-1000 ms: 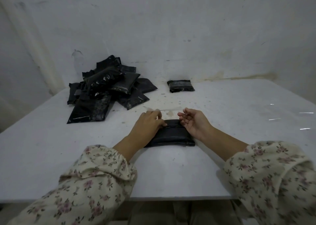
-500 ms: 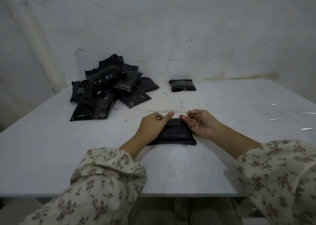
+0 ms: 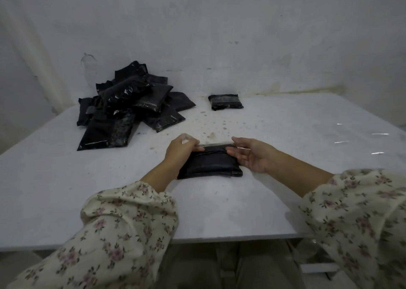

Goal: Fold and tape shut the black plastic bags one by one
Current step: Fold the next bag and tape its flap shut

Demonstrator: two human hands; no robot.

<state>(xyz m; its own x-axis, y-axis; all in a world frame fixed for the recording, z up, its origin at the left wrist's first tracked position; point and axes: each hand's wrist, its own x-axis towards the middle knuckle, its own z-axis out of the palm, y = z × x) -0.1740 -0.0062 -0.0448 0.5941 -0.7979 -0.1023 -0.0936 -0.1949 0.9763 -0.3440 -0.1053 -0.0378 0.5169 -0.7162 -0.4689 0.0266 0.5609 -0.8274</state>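
The bag's (image 3: 211,163) contents are hidden. Fingers of left hand (image 3: 181,151) and right hand (image 3: 252,158) pinch tape (image 3: 217,145), now lowered onto its far edge.

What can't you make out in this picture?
Head view:
- What the folded bag holds: black plastic hides it.
- Whether the tape, clear and faint, pinched by left hand and right hand, already sticks to it.
- How many bags the pile holds: they overlap.
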